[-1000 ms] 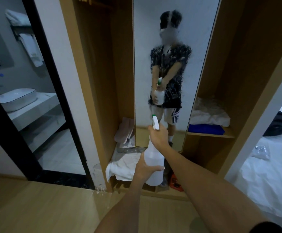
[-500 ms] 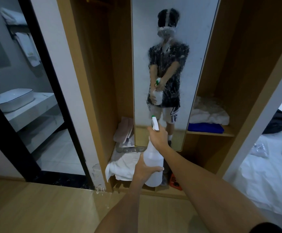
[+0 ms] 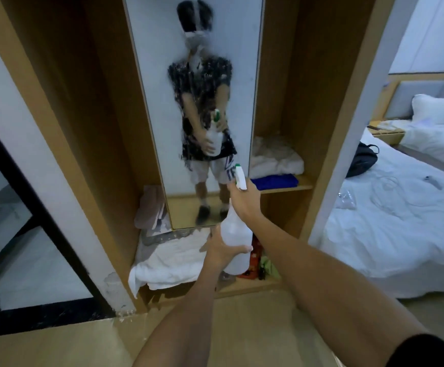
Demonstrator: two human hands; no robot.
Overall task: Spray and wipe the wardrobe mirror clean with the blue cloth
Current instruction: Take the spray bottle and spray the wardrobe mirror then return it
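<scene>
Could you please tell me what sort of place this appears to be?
Probably a hotel bedroom: an open wooden wardrobe with a tall mirror, a white-sheeted bed, and folded white towels.

I have only one view, from the head camera, looking forward and steeply down at the wardrobe mirror (image 3: 197, 107) from close range. Its wide lens bends the wardrobe's (image 3: 319, 123) uprights outward. My forearms enter from the bottom edge toward centre frame. A bed (image 3: 401, 221) fills the right side and a doorway the far left.

Dim, soft indoor light; slight blur, wide-angle bending at edges.
</scene>
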